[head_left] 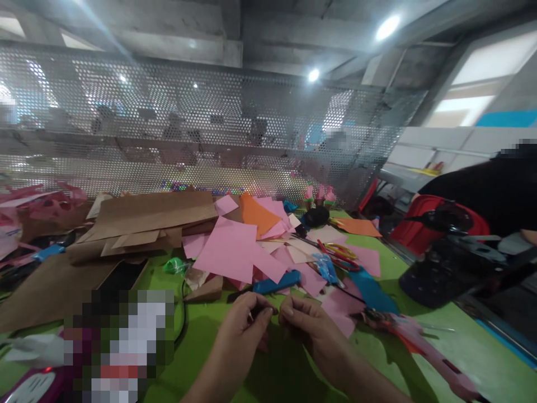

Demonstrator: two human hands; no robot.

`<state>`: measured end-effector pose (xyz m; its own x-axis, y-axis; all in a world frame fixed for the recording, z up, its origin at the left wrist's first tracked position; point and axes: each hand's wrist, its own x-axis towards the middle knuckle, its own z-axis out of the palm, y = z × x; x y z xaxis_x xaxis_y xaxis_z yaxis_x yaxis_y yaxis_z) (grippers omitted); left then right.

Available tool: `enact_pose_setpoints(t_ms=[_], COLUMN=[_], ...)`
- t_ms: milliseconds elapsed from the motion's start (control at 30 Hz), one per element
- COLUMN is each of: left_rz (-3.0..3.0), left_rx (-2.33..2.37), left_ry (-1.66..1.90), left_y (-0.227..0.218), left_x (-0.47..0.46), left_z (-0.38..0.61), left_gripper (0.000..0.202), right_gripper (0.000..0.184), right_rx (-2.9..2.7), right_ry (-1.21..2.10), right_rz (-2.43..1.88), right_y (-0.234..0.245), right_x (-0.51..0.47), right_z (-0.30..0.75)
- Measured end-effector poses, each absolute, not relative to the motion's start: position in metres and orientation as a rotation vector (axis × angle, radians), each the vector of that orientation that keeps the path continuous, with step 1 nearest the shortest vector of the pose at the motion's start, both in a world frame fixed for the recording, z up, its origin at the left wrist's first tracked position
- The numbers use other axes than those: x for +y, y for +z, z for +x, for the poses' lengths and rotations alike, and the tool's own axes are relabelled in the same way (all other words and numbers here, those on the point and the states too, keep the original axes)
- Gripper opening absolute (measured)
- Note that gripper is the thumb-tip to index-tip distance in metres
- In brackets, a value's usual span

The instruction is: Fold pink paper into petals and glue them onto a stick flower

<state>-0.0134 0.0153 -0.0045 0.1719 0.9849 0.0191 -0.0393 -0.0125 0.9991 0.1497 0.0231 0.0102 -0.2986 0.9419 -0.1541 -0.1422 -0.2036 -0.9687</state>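
Note:
My left hand (247, 322) and my right hand (304, 322) are held close together above the green tabletop (277, 375). Both have thumb and fingers pinched. Something small and dark seems to sit at the left fingertips, too small to name, and a bit of pink shows beneath that hand. What the right fingers hold, if anything, is hidden. Just beyond the hands lie a blue-handled tool (277, 281), perhaps a cutter, and pink paper sheets (229, 249). Farther right rest scissors (338, 254) with red and yellow handles.
Brown cardboard (155, 212) is piled at the left, with orange paper (258, 215) beside it. A pink glue gun (440, 358) lies at the right. At lower left is a purple power strip (50, 372). Behind stands a perforated metal screen (188, 123); a person in black (490, 184) is at right.

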Motion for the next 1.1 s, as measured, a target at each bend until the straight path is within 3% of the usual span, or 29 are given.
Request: enact_pose_setpoints(t_ms=[233,600,900,1100], left_rz=[1.298,1.249,1.235,1.209], left_rx=[1.124,1.168,1.107,0.993], left_ry=[1.106,1.177,1.093,1.074], left_y=[-0.005,-0.021,0.001,0.013], left_x=[0.015,0.022,0.018,0.009], left_z=[-0.012,-0.007,-0.010,-0.012], left_gripper=[0.018,0.013,0.009,0.015], right_gripper=[0.041,0.035,0.038,0.044], right_rx=[-1.441,-1.734,-1.730,-1.585], right_ry=[1.385,1.078,1.099,1.314], right_rz=[-1.149,-1.264,-1.247,-1.283], right_y=[0.007,0.008,0.012,0.016], right_x=[0.026,0.027,0.028,0.027], right_z=[0.151,0.155,0.157,0.156])
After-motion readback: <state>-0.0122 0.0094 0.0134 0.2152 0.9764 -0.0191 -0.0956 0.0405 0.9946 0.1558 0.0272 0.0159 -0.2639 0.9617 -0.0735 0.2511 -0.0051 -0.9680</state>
